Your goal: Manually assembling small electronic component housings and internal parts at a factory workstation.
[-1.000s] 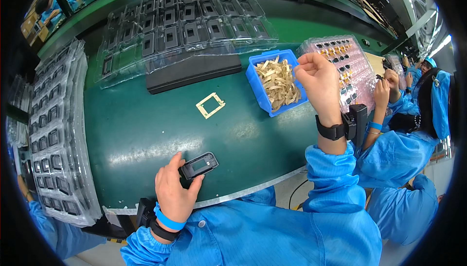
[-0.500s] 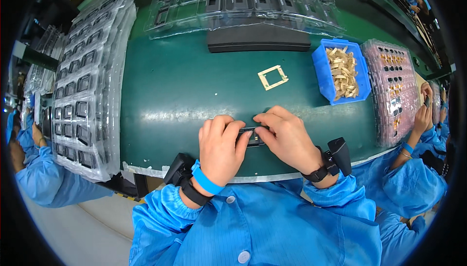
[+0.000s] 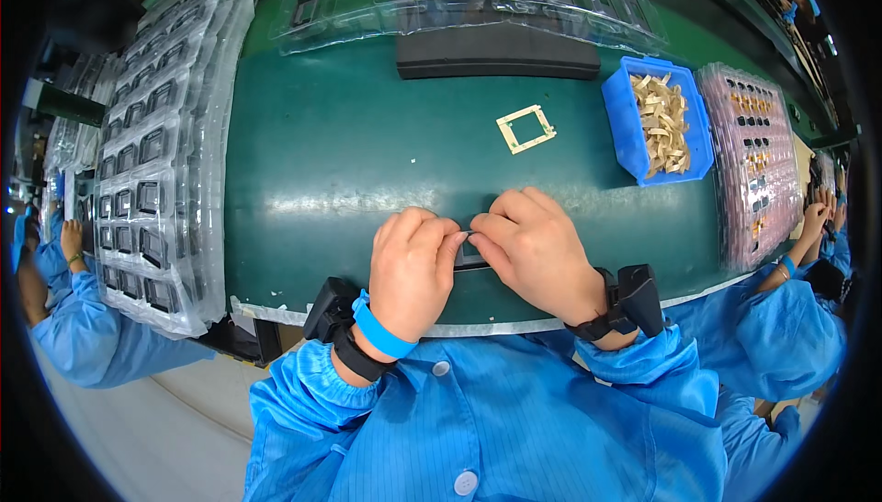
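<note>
A small dark flat part [image 3: 469, 253] lies at the table's near side, mostly hidden by my fingers. My left hand [image 3: 410, 261] is closed on its left side, thumb and fingertips pressed together. My right hand [image 3: 540, 247] pinches from the other side, its thumb and forefinger meeting the left fingertips at the part's upper edge. Beyond my hands, a cream rectangular frame [image 3: 504, 138] with small green marks rests flat on the green table. To its right stands a blue bin [image 3: 624, 130] heaped with beige strips [image 3: 661, 125].
Stacked clear trays [image 3: 197, 180] of black frames line the left side. More clear trays [image 3: 441, 8] sit at the back on a black box [image 3: 496, 54]. Pink trays [image 3: 749, 171] of small parts stand at the right. Co-workers' hands [image 3: 808, 225] show at both sides.
My fingertips have drawn closer together over the dark part, covering more of its upper edge. The whole view has shifted slightly.
</note>
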Tool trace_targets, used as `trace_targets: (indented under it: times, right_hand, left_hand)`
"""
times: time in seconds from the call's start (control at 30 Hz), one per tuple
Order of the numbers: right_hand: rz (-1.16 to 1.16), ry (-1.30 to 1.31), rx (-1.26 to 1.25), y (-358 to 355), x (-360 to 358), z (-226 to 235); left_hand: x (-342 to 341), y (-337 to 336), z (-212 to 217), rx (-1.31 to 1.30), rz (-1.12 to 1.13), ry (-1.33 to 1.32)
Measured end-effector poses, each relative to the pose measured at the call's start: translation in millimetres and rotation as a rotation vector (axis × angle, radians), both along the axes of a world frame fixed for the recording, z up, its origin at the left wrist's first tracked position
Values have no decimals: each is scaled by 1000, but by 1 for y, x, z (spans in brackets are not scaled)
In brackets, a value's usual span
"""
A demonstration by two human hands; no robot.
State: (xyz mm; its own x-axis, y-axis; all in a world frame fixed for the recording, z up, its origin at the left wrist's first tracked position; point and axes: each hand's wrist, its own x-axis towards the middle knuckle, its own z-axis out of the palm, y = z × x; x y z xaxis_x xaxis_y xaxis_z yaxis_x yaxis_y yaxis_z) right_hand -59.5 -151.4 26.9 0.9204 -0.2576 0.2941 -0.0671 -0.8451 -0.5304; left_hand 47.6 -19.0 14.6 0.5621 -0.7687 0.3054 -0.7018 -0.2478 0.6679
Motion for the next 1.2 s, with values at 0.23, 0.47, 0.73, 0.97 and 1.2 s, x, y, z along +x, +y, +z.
trace_targets:
  times: [0.23, 0.47, 0.73, 0.97, 1.2]
  right_hand:
    - [49, 66, -47, -16, 0, 8]
    - [37, 275, -41, -21, -9, 20]
    - [-437, -31, -70, -104, 62, 97]
    - [-377, -67, 14, -108, 168, 83]
    - [-472, 19, -77, -75, 255, 62]
  left_hand:
    - [7, -5, 4, 4, -25, 1]
    - [6, -1, -1, -31, -72, 6]
    - [6, 10, 0, -17, -50, 0]
    - [6, 3, -3, -51, -55, -12]
    - [4, 5, -8, -80, -67, -11]
